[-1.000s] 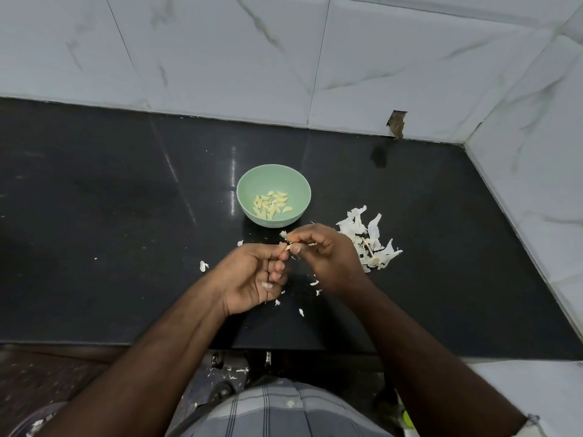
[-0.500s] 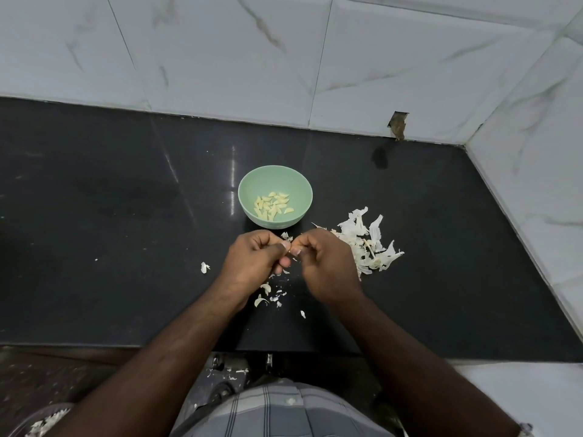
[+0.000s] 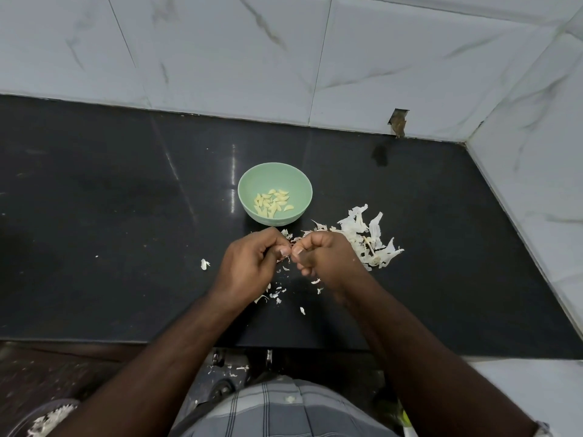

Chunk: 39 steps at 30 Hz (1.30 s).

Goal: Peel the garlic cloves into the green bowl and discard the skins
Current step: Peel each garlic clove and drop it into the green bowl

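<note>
**Both hands working a clove just in front of the bowl**

Your left hand (image 3: 252,263) and right hand (image 3: 325,257) are meeting fingertip to fingertip above the glossy black stone countertop (image 3: 110,231), both with fingers curled in and pinching something tiny between them; it is too hidden to say whether it is a garlic clove or only skin. The round pale-green plastic bowl (image 3: 249,187) is sitting just beyond your knuckles, holding a small cluster of peeled yellowish garlic cloves (image 3: 271,203). A heap of white papery garlic skins (image 3: 369,241) is lying on the counter just right of your right hand, and smaller skin flakes (image 3: 276,291) are lying scattered beneath your wrists.
</note>
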{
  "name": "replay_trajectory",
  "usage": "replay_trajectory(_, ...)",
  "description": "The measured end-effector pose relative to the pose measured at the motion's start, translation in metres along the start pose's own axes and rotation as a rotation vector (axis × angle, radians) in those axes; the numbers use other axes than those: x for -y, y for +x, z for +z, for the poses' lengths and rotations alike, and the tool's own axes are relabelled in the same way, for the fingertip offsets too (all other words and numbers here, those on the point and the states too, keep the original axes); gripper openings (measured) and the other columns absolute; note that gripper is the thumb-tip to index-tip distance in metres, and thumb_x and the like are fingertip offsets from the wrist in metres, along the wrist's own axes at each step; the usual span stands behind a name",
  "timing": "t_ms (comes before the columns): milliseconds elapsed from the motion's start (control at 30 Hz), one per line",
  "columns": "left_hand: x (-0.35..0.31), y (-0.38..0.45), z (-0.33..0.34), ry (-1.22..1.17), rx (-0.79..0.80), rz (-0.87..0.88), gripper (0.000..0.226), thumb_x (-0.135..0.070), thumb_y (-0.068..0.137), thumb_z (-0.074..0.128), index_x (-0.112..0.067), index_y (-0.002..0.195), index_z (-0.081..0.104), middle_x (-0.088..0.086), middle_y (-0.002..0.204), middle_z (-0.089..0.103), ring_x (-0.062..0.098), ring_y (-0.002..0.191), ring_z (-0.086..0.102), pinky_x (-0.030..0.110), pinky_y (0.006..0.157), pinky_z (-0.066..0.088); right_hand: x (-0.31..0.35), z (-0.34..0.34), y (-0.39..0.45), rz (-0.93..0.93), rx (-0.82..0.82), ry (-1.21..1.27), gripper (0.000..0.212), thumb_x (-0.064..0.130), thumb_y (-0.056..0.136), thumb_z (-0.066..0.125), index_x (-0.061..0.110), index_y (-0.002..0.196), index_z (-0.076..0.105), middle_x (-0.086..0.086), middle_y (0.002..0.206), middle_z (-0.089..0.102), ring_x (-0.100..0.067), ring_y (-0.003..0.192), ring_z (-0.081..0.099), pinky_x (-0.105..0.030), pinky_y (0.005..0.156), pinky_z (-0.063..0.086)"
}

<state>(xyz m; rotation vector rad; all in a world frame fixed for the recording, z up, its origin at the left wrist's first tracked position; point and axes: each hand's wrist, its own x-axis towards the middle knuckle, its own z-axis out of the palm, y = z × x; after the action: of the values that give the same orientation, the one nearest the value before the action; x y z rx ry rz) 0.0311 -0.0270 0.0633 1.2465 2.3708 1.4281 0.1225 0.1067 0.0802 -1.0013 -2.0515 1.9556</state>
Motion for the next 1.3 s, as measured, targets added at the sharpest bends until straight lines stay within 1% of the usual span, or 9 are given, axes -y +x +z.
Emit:
replay_trajectory(300,0.010,-0.001,-0.004,0.118,-0.015,0.317,0.026,0.012,0.085,0.062,-0.011,0.091,0.072,-0.006,0.087,0.070,0.013,0.082,0.064,0.022,0.078,0.049,0.011,-0.010,-0.004,0.228,0.255,0.233,0.034,-0.006,0.095,0.052,0.009,0.069,0.070,-0.007,0.069,0.062,-0.012,0.058,0.051,-0.022,0.054,0.044)
replay_trajectory(367,0.008,0.001,-0.003,0.026,0.001,0.222,0.022,0.007,0.090,0.063,-0.013,0.091,0.072,-0.009,0.084,0.070,0.010,0.080,0.065,0.025,0.074,0.051,0.010,-0.010,-0.003,0.177,0.244,0.228,0.028,-0.004,0.096,0.053,0.007,0.075,0.069,-0.008,0.072,0.064,-0.013,0.060,0.054,-0.022,0.055,0.047)
replay_trajectory(467,0.005,0.008,-0.003,-0.274,0.078,-0.141,0.013,-0.007,0.094,0.067,-0.017,0.087,0.071,0.000,0.076,0.071,0.013,0.069,0.065,0.026,0.063,0.051,0.008,-0.011,-0.002,-0.030,0.170,0.018,0.018,-0.001,0.095,0.057,0.007,0.086,0.070,-0.011,0.080,0.070,-0.015,0.069,0.062,-0.024,0.061,0.052)
replay_trajectory(600,-0.001,0.016,-0.006,-0.557,0.135,-0.393,0.006,-0.006,0.091,0.071,-0.007,0.085,0.072,0.010,0.071,0.071,0.015,0.060,0.059,0.020,0.053,0.044,0.005,-0.013,-0.001,-0.281,0.106,-0.281,0.021,0.022,0.084,0.063,0.038,0.079,0.076,-0.011,0.079,0.073,-0.033,0.074,0.067,-0.044,0.069,0.057)
replay_trajectory(700,-0.004,0.017,-0.011,-0.639,0.185,-0.473,0.004,-0.006,0.088,0.073,-0.004,0.085,0.072,0.009,0.071,0.072,0.013,0.057,0.059,0.020,0.051,0.042,0.004,-0.013,0.000,-0.366,0.044,-0.331,0.018,0.026,0.078,0.065,0.039,0.073,0.076,-0.007,0.071,0.072,-0.031,0.065,0.062,-0.042,0.063,0.053)
replay_trajectory(833,-0.003,0.020,-0.015,-0.638,0.215,-0.557,0.004,-0.007,0.086,0.075,-0.004,0.084,0.073,0.009,0.070,0.072,0.013,0.056,0.059,0.021,0.050,0.039,0.003,-0.012,-0.002,-0.342,0.044,-0.288,0.008,0.019,0.075,0.069,0.022,0.075,0.076,-0.002,0.067,0.070,-0.007,0.058,0.056,-0.029,0.061,0.046)
replay_trajectory(1067,-0.004,0.018,-0.016,-0.606,0.210,-0.558,0.010,-0.013,0.082,0.079,-0.005,0.082,0.072,0.009,0.068,0.071,0.011,0.054,0.059,0.018,0.047,0.039,0.007,-0.011,-0.002,-0.308,0.045,-0.351,0.017,0.004,0.074,0.071,0.020,0.068,0.072,0.010,0.052,0.059,-0.003,0.050,0.047,-0.019,0.053,0.039)
replay_trajectory(1167,-0.004,0.018,-0.012,-0.624,0.211,-0.561,0.008,-0.006,0.087,0.074,-0.005,0.079,0.071,0.009,0.065,0.069,0.010,0.051,0.057,0.014,0.046,0.040,0.008,-0.008,-0.003,-0.286,0.033,-0.386,0.005,0.012,0.069,0.073,0.016,0.068,0.070,0.009,0.050,0.058,-0.003,0.048,0.046,-0.023,0.052,0.039)
replay_trajectory(1300,-0.004,0.017,-0.011,-0.619,0.232,-0.568,0.011,-0.007,0.090,0.071,-0.001,0.080,0.070,0.008,0.063,0.066,0.010,0.051,0.053,0.015,0.046,0.039,0.005,-0.003,-0.004,-0.328,-0.034,-0.463,0.018,0.034,0.059,0.071,0.018,0.066,0.067,0.007,0.057,0.061,-0.002,0.050,0.048,-0.026,0.053,0.043)
